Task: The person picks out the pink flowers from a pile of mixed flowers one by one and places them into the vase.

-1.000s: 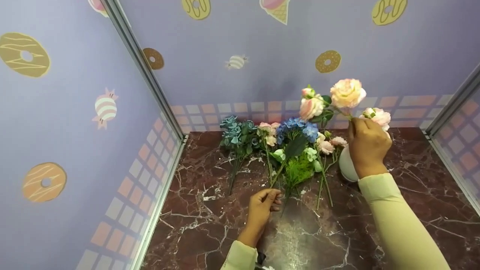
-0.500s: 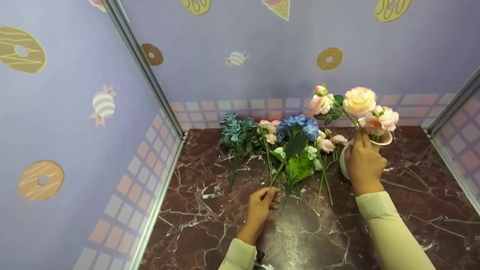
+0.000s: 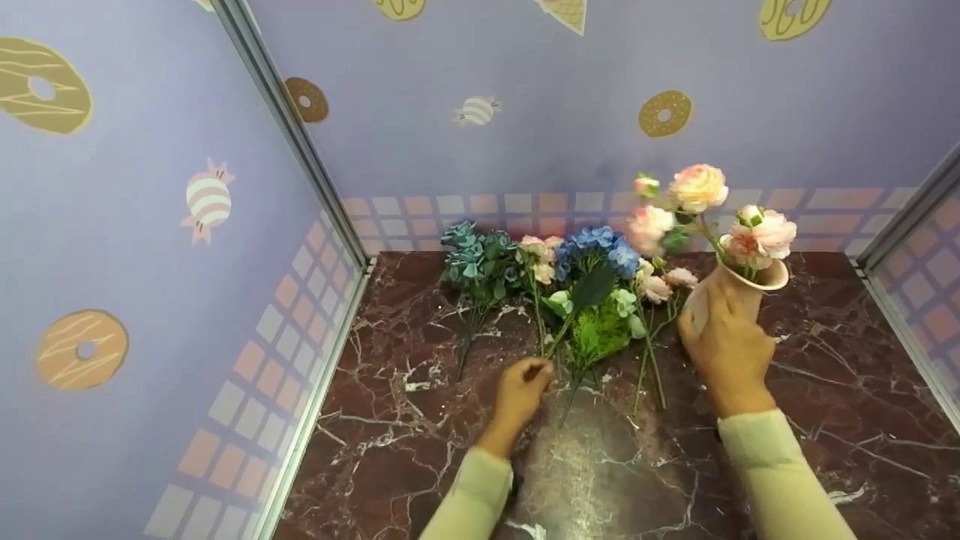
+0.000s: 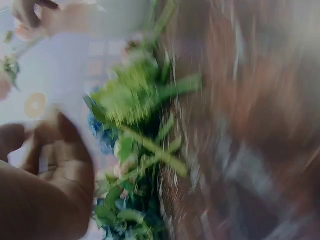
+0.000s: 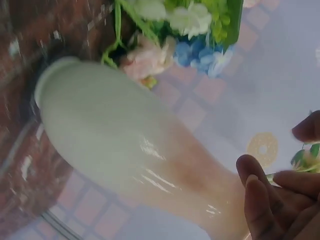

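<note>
Fingers spread, my right hand point(image 3: 727, 360) lies against the front of a white-and-pink vase point(image 3: 750, 300). Its thumb stands apart from the fingers near the vase's neck in the right wrist view. A spray of pale pink and peach artificial flowers point(image 3: 699, 187) stands in the vase and leans out to the left; another pink bloom point(image 3: 771, 234) sits at the mouth. My left hand point(image 3: 523, 394), loosely curled and holding nothing visible, is at the lower end of the stem below a dark green leaf point(image 3: 592, 289). That hand point(image 4: 55, 170) is blurred in the left wrist view.
A row of artificial flowers lies on the dark red marbled table point(image 3: 420, 450): a teal bunch point(image 3: 469, 259), pink blooms point(image 3: 538, 259), a blue hydrangea point(image 3: 596, 249), a green fern sprig point(image 3: 600, 334) and pink roses point(image 3: 657, 289). Patterned panels point(image 3: 555, 135) close the back and sides.
My right hand has come down from the flower stem to the vase's front, leaving the pink spray in the vase. My left hand has shifted slightly up in the head view.
</note>
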Demonstrator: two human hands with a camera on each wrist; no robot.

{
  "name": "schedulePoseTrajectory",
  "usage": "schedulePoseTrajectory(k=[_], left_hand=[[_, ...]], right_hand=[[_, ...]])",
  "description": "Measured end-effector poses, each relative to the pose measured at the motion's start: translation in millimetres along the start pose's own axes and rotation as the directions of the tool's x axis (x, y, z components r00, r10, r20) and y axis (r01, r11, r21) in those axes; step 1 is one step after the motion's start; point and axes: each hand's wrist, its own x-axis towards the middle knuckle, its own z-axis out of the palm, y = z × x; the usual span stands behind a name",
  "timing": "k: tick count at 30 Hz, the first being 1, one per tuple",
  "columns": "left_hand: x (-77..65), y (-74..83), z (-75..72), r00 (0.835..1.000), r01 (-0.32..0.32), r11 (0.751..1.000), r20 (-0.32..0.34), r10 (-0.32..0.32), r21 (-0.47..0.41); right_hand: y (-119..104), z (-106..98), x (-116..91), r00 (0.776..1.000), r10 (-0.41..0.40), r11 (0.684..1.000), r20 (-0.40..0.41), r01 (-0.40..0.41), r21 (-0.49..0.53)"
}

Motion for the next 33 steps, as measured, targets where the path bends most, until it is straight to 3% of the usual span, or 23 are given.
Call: schedulePoseTrajectory(k=[2,4,5,6,8,9,13,15,17,22,24,29,33], left_hand=[[23.6,-13.7,2.6,1.0,0.015,0.983,-0.011,-0.013,0.182],[55.6,-44.9,10.7,0.998,0.002,0.937,-0.057,0.019,0.348],[65.9,-43.0,13.4,0.997,0.042,0.919,-0.08,-0.011,0.392],[82.6,-60.4,18.1,0.995,0.041,0.9,-0.104,0.004,0.433],[113.5,-88.9,25.7,0.99,0.06,0.869,-0.138,0.01,0.491],[126.3,-99.2,27.5,0.989,0.071,0.858,-0.149,0.006,0.509],[146.3,-107.7,17.5,0.984,0.172,0.86,-0.124,-0.127,0.481],[145.1,-102.5,9.9,0.977,0.214,0.861,-0.123,-0.177,0.462],[143.3,-104.0,3.2,0.972,0.236,0.891,-0.115,-0.207,0.389],[112.8,-38.4,-6.3,0.95,0.312,0.939,-0.051,-0.308,0.143],[97.0,-5.0,-9.4,0.943,0.333,0.94,-0.013,-0.333,0.072],[73.2,17.1,-13.1,0.974,0.227,0.972,0.028,-0.225,-0.055],[51.0,27.0,-15.1,0.988,0.155,0.979,0.036,-0.151,-0.134]], right_hand=[[0.6,0.3,-18.5,0.999,-0.012,1.0,0.041,0.011,0.027],[-0.5,-0.2,-38.5,0.991,-0.03,0.998,0.132,0.023,0.054],[-1.9,-0.4,-48.8,0.982,-0.039,0.997,0.186,0.026,0.069],[-4.0,0.2,-58.8,0.972,-0.048,0.996,0.231,0.03,0.083],[-8.7,2.7,-76.9,0.952,-0.086,0.994,0.293,0.063,0.086],[-11.5,5.2,-84.9,0.952,-0.111,0.992,0.284,0.09,0.087],[-22.3,17.8,-112.0,0.961,-0.194,0.979,0.199,0.177,0.098],[-26.6,22.0,-121.1,0.961,-0.213,0.975,0.176,0.197,0.107],[-29.5,23.9,-125.7,0.955,-0.22,0.973,0.202,0.198,0.121],[-31.9,23.0,-126.0,0.943,-0.23,0.969,0.241,0.2,0.144],[-31.7,21.9,-124.7,0.945,-0.237,0.967,0.226,0.206,0.152],[-31.8,19.5,-118.6,0.962,-0.249,0.959,0.112,0.228,0.167],[-38.6,18.7,-110.8,0.969,-0.238,0.954,0.072,0.219,0.207]])
